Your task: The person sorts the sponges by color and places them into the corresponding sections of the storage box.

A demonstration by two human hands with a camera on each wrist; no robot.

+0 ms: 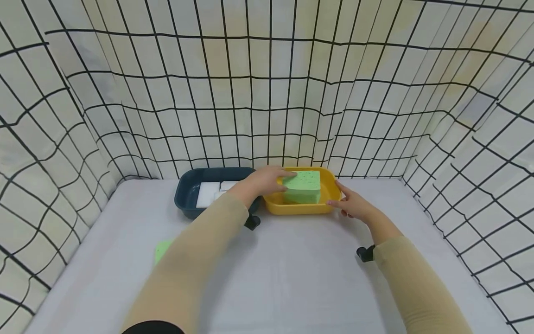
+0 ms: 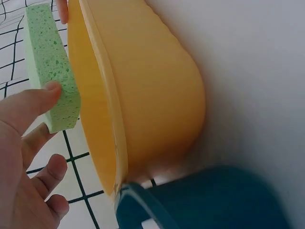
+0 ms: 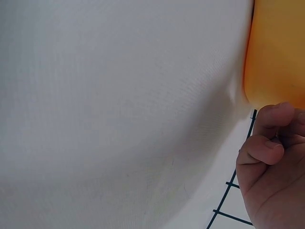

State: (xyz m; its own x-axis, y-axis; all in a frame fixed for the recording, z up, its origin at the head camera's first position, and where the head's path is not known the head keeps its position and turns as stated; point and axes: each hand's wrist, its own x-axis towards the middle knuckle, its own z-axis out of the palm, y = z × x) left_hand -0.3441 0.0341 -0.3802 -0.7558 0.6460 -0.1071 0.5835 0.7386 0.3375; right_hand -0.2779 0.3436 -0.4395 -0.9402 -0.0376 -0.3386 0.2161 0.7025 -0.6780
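My left hand [image 1: 267, 180] pinches a green sponge block [image 1: 302, 187] between thumb and fingers at the yellow tub [image 1: 298, 209]. In the left wrist view the sponge [image 2: 51, 67] is tilted and stands above the tub's rim [image 2: 107, 81], with the thumb on its pitted face. My right hand [image 1: 354, 204] holds the tub's right end, thumb near the front corner and a finger reaching along the side. Curled fingers [image 3: 267, 150] of that hand lie against the tub's outer wall [image 3: 281, 57] in the right wrist view; their far side is hidden.
A dark blue tub [image 1: 181, 197] with several white blocks [image 1: 207, 194] stands directly left of the yellow one. Another green piece [image 1: 162, 250] lies on the white tabletop [image 1: 292, 273], partly behind my left sleeve. Black wire grid [image 1: 271, 106] rises behind and along both sides.
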